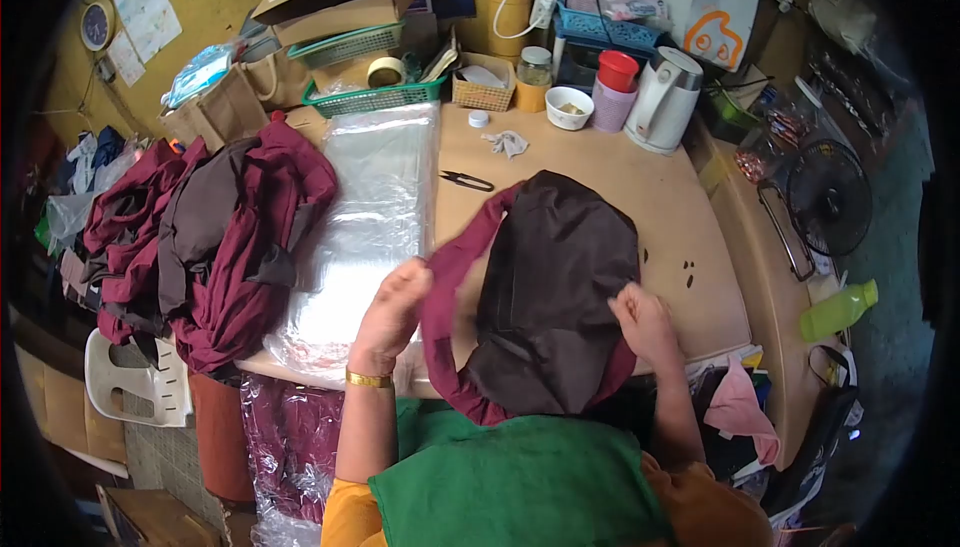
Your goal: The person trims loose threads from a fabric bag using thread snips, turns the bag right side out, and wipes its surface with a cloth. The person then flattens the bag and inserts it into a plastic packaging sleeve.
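Head view, only one to log. Worked thing: a maroon-and-dark cloth piece (560,287), spread over the near side of the desk (590,162), its lower edge just at the green apron (520,487). Likely kept this close so both sides fall within easy reach.

Left hand (393,302): fingers closed on the maroon band at the piece's left side. The band bows out from the dark panel, desk showing in the gap; the hold seems to draw it outward.

Right hand (645,325): fingers curled in on the right edge of the dark panel. Exact pinch partly hidden, but it looks gripped. Hands well apart, one per side; this probably opens the piece and steadies it.

Surroundings: clear plastic sheets (375,217) lie flat left of the piece, handy to the left arm. Beyond them, a heap of similar cloth (230,227), loosely piled, spilling past the desk's edge. Black snips (467,181) lie just beyond the piece, within reach. Kettle (665,102) and green basket (372,99) stand along the far side, presumably to leave working room.
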Action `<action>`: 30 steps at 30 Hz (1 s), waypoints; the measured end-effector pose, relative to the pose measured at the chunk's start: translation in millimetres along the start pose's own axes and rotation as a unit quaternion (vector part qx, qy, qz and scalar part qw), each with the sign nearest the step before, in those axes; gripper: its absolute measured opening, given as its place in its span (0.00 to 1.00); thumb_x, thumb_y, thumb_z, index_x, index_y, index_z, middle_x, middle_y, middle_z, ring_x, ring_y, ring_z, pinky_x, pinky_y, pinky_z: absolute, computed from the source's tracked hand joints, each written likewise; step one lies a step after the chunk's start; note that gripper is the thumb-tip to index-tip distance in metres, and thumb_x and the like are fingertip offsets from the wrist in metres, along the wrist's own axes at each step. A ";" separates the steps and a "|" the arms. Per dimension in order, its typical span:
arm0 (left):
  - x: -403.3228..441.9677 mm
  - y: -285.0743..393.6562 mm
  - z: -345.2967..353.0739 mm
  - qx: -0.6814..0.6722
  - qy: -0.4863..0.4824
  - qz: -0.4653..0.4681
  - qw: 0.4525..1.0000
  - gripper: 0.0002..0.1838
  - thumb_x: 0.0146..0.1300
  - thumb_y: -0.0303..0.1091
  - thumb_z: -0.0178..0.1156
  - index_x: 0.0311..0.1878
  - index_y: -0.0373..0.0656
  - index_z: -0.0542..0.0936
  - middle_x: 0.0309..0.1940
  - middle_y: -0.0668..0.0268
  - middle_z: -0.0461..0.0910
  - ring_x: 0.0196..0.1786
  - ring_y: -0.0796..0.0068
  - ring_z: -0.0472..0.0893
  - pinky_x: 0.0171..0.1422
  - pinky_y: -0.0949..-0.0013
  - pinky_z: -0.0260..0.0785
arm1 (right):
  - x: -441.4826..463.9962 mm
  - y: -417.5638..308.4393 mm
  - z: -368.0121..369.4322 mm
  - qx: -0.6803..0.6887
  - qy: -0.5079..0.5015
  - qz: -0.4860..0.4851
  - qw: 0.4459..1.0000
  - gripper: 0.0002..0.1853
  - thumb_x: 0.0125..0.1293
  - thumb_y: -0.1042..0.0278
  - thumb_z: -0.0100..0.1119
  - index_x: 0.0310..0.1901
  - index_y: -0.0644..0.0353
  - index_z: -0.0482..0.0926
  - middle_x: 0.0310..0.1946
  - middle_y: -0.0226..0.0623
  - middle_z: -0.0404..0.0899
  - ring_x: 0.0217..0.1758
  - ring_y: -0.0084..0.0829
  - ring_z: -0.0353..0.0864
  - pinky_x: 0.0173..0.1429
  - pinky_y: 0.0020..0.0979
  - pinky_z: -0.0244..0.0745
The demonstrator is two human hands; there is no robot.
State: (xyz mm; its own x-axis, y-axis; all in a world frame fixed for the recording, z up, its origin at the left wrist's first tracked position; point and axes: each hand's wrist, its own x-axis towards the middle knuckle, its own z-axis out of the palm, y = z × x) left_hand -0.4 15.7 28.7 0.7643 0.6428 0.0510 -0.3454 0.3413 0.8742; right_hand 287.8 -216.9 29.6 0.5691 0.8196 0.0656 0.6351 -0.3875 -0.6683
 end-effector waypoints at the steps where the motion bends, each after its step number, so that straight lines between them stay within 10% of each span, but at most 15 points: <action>1: -10.1 16.8 24.0 -0.157 0.007 0.031 0.987 0.19 0.74 0.40 0.54 0.60 0.37 0.74 0.51 0.56 0.82 0.56 0.62 0.81 0.59 0.55 0.77 | -0.7 -2.7 6.4 0.001 0.004 0.003 1.000 0.12 0.63 0.63 0.66 0.33 0.62 0.75 0.23 0.46 0.78 0.32 0.50 0.81 0.39 0.48 0.73; 3: -14.2 -9.2 16.6 -0.300 -0.060 0.015 0.952 0.22 0.76 0.41 0.51 0.65 0.36 0.70 0.57 0.53 0.79 0.60 0.57 0.79 0.60 0.55 0.78 | 2.1 -1.0 22.3 -0.092 0.168 -0.123 0.974 0.10 0.63 0.66 0.65 0.33 0.62 0.76 0.26 0.46 0.80 0.34 0.51 0.81 0.40 0.49 0.74; 5: -16.4 -19.0 30.2 0.204 -0.014 -0.014 0.979 0.25 0.76 0.43 0.49 0.68 0.37 0.68 0.60 0.52 0.78 0.59 0.55 0.81 0.56 0.57 0.80 | 8.4 1.3 27.8 -0.099 0.087 -0.103 0.986 0.10 0.61 0.68 0.67 0.34 0.63 0.76 0.29 0.46 0.82 0.36 0.53 0.81 0.41 0.49 0.74; 8: -16.6 -28.4 61.6 0.052 -0.061 -0.137 0.987 0.27 0.75 0.44 0.52 0.70 0.36 0.67 0.57 0.52 0.80 0.55 0.58 0.83 0.52 0.63 0.80 | 12.3 -45.9 45.2 0.107 -0.028 -0.113 0.987 0.09 0.61 0.70 0.68 0.36 0.64 0.77 0.29 0.46 0.82 0.35 0.49 0.83 0.41 0.43 0.77; 11: -21.3 -37.7 74.5 0.283 -0.043 -0.073 0.955 0.29 0.70 0.42 0.62 0.67 0.34 0.70 0.51 0.55 0.83 0.49 0.69 0.83 0.49 0.70 0.76 | 9.1 -81.2 70.1 0.297 -0.074 -0.130 0.943 0.06 0.64 0.71 0.65 0.35 0.64 0.78 0.28 0.43 0.80 0.32 0.41 0.84 0.38 0.35 0.78; 13: -18.4 -33.2 64.3 0.470 -0.069 -0.011 0.880 0.26 0.65 0.38 0.68 0.61 0.33 0.75 0.47 0.61 0.84 0.45 0.77 0.81 0.50 0.73 0.73 | 9.1 -88.8 58.0 0.213 -0.043 -0.177 0.960 0.13 0.62 0.64 0.69 0.40 0.63 0.77 0.36 0.42 0.77 0.38 0.44 0.83 0.42 0.39 0.78; 15: -29.5 -24.7 67.8 0.305 -0.003 0.030 0.952 0.21 0.66 0.38 0.68 0.55 0.33 0.79 0.45 0.64 0.84 0.40 0.76 0.80 0.50 0.70 0.74 | 8.2 -77.0 41.5 -0.117 0.201 -0.188 0.954 0.24 0.56 0.58 0.75 0.47 0.63 0.75 0.42 0.43 0.75 0.44 0.44 0.81 0.48 0.41 0.77; 16: -36.2 -18.8 55.3 0.265 0.017 0.007 0.964 0.21 0.66 0.38 0.68 0.55 0.33 0.79 0.46 0.63 0.84 0.40 0.76 0.80 0.49 0.70 0.74 | 7.2 -62.4 33.6 -0.130 0.135 -0.073 0.979 0.37 0.50 0.48 0.77 0.54 0.62 0.70 0.48 0.47 0.72 0.53 0.51 0.74 0.53 0.47 0.75; 19: -51.6 1.4 25.2 0.238 0.022 -0.018 0.971 0.21 0.65 0.35 0.67 0.57 0.34 0.78 0.46 0.58 0.85 0.38 0.74 0.82 0.47 0.69 0.74 | 7.4 -7.5 15.1 -0.170 -0.050 0.028 0.984 0.26 0.58 0.48 0.71 0.42 0.64 0.74 0.39 0.49 0.83 0.46 0.51 0.83 0.54 0.51 0.74; 22: -61.0 11.4 15.2 0.449 0.045 -0.042 0.892 0.20 0.63 0.31 0.67 0.57 0.35 0.78 0.44 0.56 0.84 0.37 0.76 0.82 0.44 0.70 0.74 | 22.9 5.3 22.9 -0.159 -0.083 0.004 0.984 0.20 0.62 0.54 0.69 0.38 0.64 0.75 0.33 0.48 0.83 0.41 0.51 0.83 0.50 0.50 0.74; 25: -56.6 39.4 33.9 0.626 0.258 0.143 0.722 0.19 0.62 0.26 0.65 0.57 0.38 0.78 0.43 0.54 0.82 0.37 0.69 0.83 0.40 0.65 0.75 | 47.3 -1.5 21.9 0.057 -0.057 0.025 0.996 0.15 0.64 0.59 0.66 0.39 0.64 0.75 0.30 0.48 0.82 0.37 0.52 0.82 0.47 0.51 0.74; 28: -40.0 38.3 75.3 0.488 0.070 0.187 0.850 0.32 0.57 0.29 0.72 0.65 0.39 0.73 0.48 0.55 0.75 0.48 0.62 0.82 0.48 0.68 0.76 | 50.0 -16.8 25.3 -0.037 0.210 -0.110 0.971 0.21 0.68 0.57 0.62 0.50 0.68 0.73 0.46 0.57 0.80 0.49 0.53 0.80 0.55 0.46 0.73; 30: -27.8 6.5 111.8 0.502 -0.037 0.221 0.836 0.40 0.54 0.36 0.75 0.70 0.40 0.68 0.57 0.51 0.70 0.55 0.56 0.78 0.55 0.63 0.75 | 53.5 2.9 38.0 -0.002 0.122 -0.045 0.991 0.25 0.68 0.55 0.62 0.55 0.69 0.71 0.52 0.60 0.77 0.55 0.54 0.78 0.59 0.44 0.72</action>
State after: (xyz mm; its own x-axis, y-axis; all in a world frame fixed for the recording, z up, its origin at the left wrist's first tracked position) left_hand 37.0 -76.6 87.0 0.7271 0.4979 0.4727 0.0000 -0.6885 0.7252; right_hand 300.2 -158.2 3.0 0.6191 0.7244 0.3033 0.6911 -0.3191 -0.6485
